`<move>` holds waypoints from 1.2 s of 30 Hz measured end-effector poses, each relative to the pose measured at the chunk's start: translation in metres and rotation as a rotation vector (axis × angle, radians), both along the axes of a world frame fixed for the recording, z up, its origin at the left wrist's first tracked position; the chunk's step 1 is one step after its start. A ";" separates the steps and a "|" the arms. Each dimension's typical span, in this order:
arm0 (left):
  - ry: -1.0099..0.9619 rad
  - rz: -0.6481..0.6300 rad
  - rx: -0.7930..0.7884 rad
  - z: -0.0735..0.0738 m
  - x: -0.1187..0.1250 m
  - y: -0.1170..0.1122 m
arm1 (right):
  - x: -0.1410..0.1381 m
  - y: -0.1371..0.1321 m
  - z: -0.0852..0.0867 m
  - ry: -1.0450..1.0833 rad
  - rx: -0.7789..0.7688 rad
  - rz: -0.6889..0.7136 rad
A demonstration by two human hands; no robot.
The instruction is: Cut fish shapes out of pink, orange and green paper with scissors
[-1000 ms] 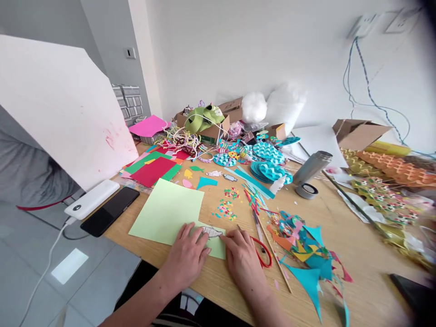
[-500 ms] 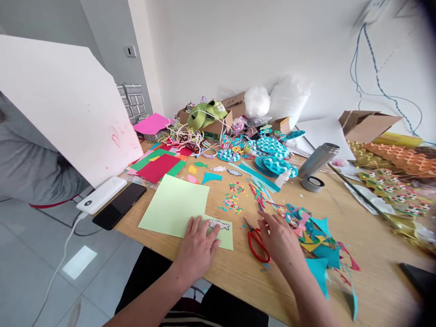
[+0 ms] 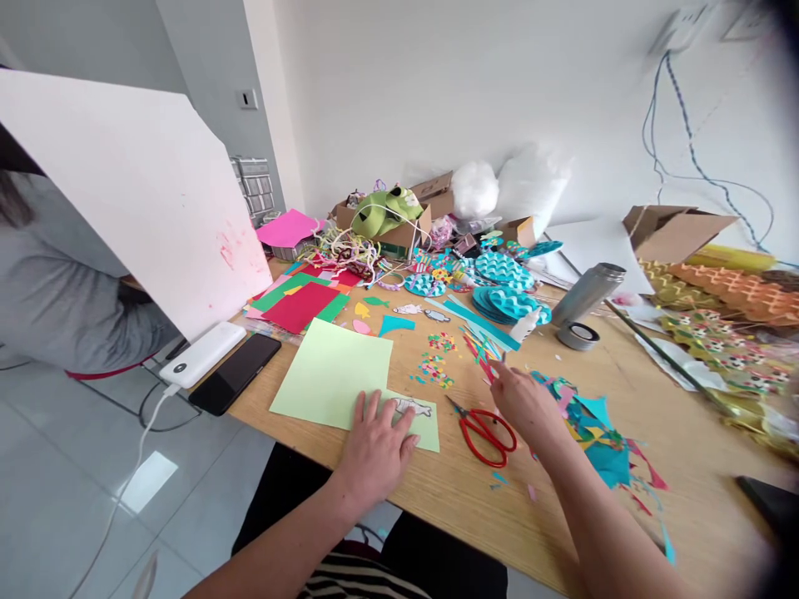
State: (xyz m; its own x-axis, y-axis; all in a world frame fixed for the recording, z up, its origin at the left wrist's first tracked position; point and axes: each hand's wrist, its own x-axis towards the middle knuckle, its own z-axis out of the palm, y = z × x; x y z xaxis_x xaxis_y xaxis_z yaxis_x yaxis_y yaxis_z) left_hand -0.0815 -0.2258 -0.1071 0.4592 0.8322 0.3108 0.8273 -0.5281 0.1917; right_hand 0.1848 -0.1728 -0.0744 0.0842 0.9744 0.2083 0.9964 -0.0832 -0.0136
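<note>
My left hand (image 3: pixel 379 443) lies flat with its fingers spread on a light green sheet of paper (image 3: pixel 334 370), at the table's near edge. Its fingertips press on a small fish cutout (image 3: pixel 419 408) on the paper's narrow right part. To the right, my right hand (image 3: pixel 525 401) is closed above the colored paper strips (image 3: pixel 479 353). A thin dark tip shows at its fingers, too small to name. Red-handled scissors (image 3: pixel 483 434) lie open on the table between my hands, left of my right wrist. Colored paper dots (image 3: pixel 437 366) are scattered beyond them.
Paper scraps (image 3: pixel 602 449) lie right of my right forearm. A phone (image 3: pixel 235 374) and a white power bank (image 3: pixel 205 353) sit at the left edge. A steel flask (image 3: pixel 588 293) stands at the back right. Behind a white board (image 3: pixel 143 183), a person in grey sits.
My right hand has moved away from the scissors, which now show fully with handles spread wider. Some scraps beside it have shifted. My left hand still rests on the fish cutout.
</note>
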 end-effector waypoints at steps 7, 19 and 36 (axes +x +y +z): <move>0.010 0.001 -0.022 -0.003 0.001 0.001 | 0.001 0.008 0.041 0.819 0.506 0.101; 0.017 -0.017 -0.116 0.000 0.002 0.002 | -0.072 0.002 -0.012 1.184 0.162 0.310; 0.044 -0.018 -0.115 -0.001 0.002 0.003 | -0.065 -0.001 -0.021 0.794 0.057 0.285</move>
